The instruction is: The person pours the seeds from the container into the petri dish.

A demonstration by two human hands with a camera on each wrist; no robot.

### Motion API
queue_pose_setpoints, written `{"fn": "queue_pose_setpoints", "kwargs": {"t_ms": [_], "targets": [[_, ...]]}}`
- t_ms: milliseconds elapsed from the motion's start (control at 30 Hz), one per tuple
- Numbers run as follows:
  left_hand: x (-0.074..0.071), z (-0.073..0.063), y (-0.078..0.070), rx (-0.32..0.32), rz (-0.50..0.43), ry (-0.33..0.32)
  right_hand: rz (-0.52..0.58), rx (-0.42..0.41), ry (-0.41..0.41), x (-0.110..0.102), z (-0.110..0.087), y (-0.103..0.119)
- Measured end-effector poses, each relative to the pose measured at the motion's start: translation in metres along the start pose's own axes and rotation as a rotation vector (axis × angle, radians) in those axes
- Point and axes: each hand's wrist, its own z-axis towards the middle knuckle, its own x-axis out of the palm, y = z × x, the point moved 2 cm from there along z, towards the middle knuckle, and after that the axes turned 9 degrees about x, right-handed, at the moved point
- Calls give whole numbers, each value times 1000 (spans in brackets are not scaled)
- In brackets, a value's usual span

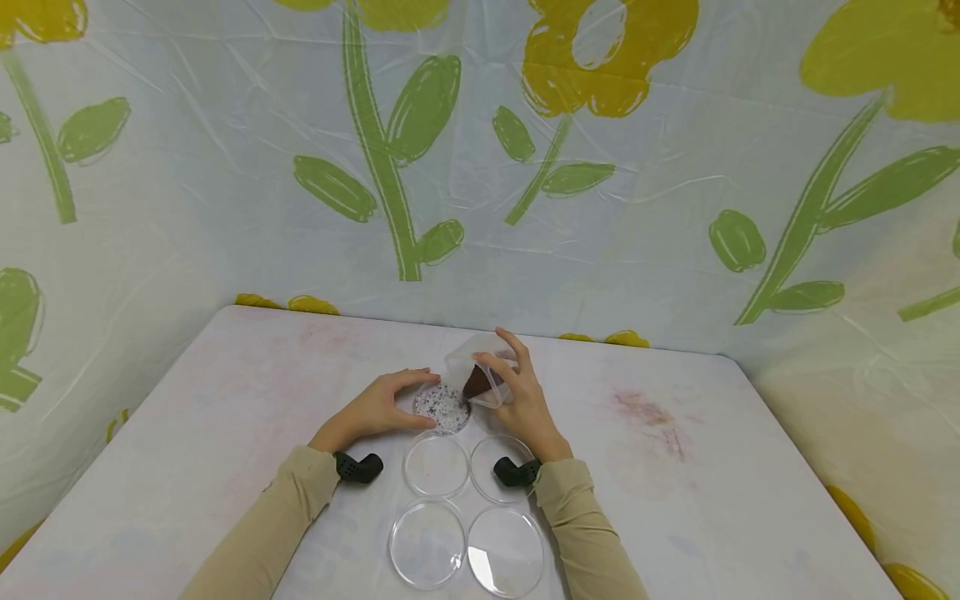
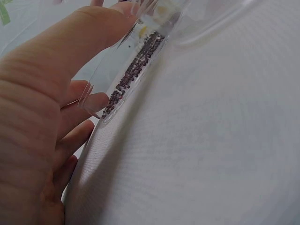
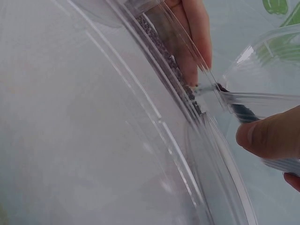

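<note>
My left hand (image 1: 386, 406) grips the side of a transparent petri dish (image 1: 422, 407) between thumb and fingers. Small dark round grains (image 2: 133, 68), like seeds, lie scattered over the dish's bottom. From the right, my right hand (image 1: 525, 404) holds a clear plastic container (image 1: 467, 354), tilted so that its corner points down at the dish. Dark grains (image 1: 477, 382) are heaped toward that lowered corner. In the right wrist view, the container's corner (image 3: 225, 97) is right at the dish's rim, and my right thumb (image 3: 267, 138) presses on its outside.
Several transparent petri dish pieces (image 1: 427, 546) lie close together on the white table (image 1: 262, 400), nearer my body, partly below my right wrist. A black wrist camera (image 1: 360, 468) sits on each wrist. Behind the table hangs a flower-printed cloth (image 1: 465, 208).
</note>
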Motion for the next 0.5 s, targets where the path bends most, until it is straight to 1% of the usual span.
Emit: {"fn": "queue_pose_setpoints", "kwargs": {"t_ms": [500], "targets": [[0,0,1,-1,-5,-1,-7,3,5,0,0,-1]]}}
